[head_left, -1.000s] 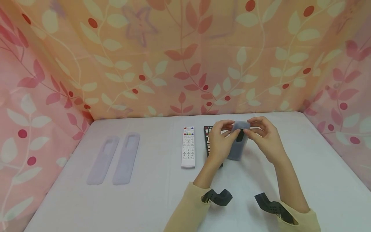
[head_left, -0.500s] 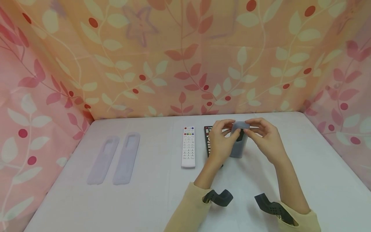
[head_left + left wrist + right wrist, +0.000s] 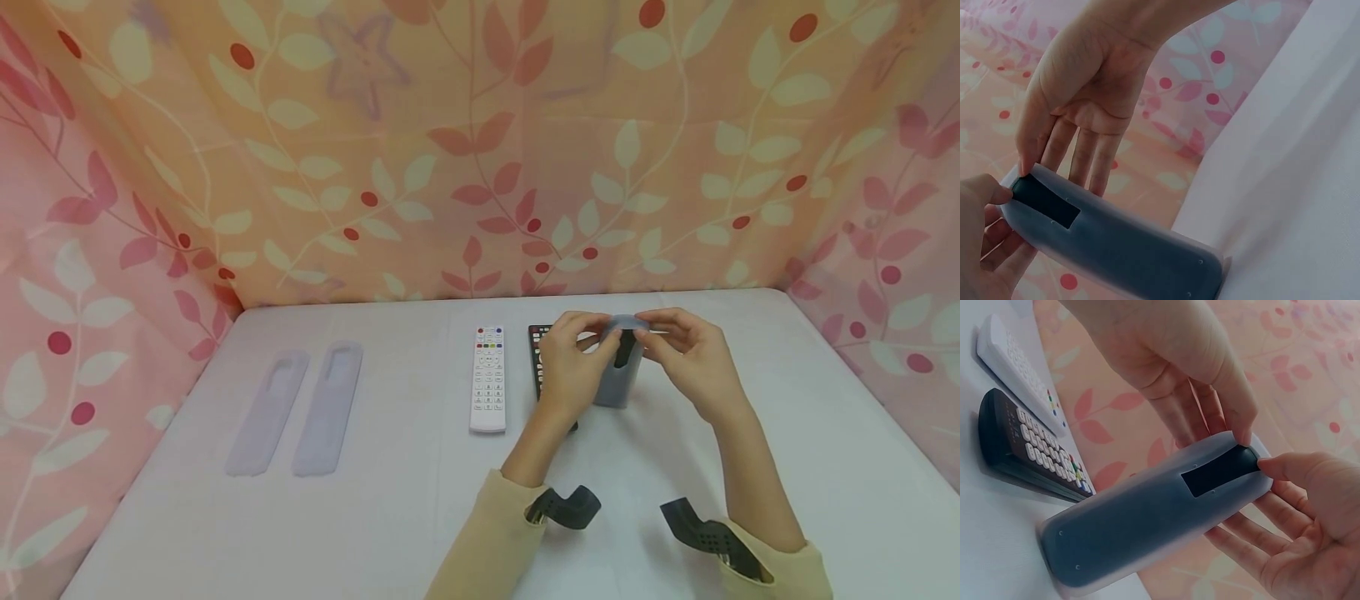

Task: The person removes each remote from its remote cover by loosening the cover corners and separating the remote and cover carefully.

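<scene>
In the head view, three remotes show: a white remote [image 3: 487, 379] lying flat on the tabletop [image 3: 390, 500], a black remote [image 3: 539, 358] just beside it and largely hidden behind the left hand [image 3: 572, 367], and a sleeved remote [image 3: 619, 379] standing on its lower end between the two hands. Two spare clear sleeves [image 3: 296, 412] lie side by side, well apart to the left. The left hand and the right hand [image 3: 688, 357] meet at the top of the sleeved remote, fingers curled and pinching its upper edge; the thumbs' contact is too small to make out here. Both forearms rise from cream sleeves at the lower edge.

From the left wrist camera, one sleeved remote [image 3: 1116, 244] shows, tilted, its lower corner touching the tabletop [image 3: 1297, 187]. The right hand [image 3: 1085, 94] reaches from above, its fingers [image 3: 1082, 156] straight behind the sleeve's top. The left hand [image 3: 985, 237] is cut off at the edge, thumb pressed on the dark opening.

From the right wrist camera, the sleeved remote [image 3: 1154, 515] leans with its base on the tabletop [image 3: 997, 550]. The left hand [image 3: 1179, 369] clasps its top from behind; the right hand [image 3: 1310, 525] cradles it below, thumb tip on the opening. The black remote [image 3: 1029, 453] and white remote [image 3: 1016, 369] lie beyond, partly cut off.
</scene>
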`<state>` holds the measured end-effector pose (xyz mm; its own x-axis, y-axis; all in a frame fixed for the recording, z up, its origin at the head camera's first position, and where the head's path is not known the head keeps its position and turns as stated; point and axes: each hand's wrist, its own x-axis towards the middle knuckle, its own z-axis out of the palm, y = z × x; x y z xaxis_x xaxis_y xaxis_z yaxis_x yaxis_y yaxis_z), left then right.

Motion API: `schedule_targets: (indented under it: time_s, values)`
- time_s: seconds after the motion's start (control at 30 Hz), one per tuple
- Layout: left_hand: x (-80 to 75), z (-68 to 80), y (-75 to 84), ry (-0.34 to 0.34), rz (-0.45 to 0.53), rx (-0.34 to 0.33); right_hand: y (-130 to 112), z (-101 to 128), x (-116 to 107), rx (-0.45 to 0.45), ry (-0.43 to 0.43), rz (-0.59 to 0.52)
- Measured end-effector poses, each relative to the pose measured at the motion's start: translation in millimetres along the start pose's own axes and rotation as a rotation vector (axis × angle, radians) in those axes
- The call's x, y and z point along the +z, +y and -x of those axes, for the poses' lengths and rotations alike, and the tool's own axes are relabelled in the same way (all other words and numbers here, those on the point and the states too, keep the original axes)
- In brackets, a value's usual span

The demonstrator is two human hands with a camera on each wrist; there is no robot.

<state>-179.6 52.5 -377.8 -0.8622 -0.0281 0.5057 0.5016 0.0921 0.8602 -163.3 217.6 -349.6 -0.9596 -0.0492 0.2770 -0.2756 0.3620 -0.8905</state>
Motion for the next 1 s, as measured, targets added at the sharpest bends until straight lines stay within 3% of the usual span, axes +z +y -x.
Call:
schedule_targets:
  time_s: [0.3,0.53,0.83,1.0]
  values:
    - [-2.3,-1.1,1.8,-0.002,-0.017,0.024,0.5,-0.7,1.1,0.022,0.010,-0.005]
    - [-2.6,-2.7,-0.2,0.010,0.023,0.047,0.8,-2.7,1.8,0.074,0.029,-0.072]
    - [-6.8,-5.4,-0.1,-0.002,0.066,0.007,0.7,-2.9,2.9,0.087,0.049,-0.098]
    - [-7.0,-6.5,-1.2,-0.015,0.067,-0.051,-0.4,-2.9,3.0,0.119,0.064,-0.155]
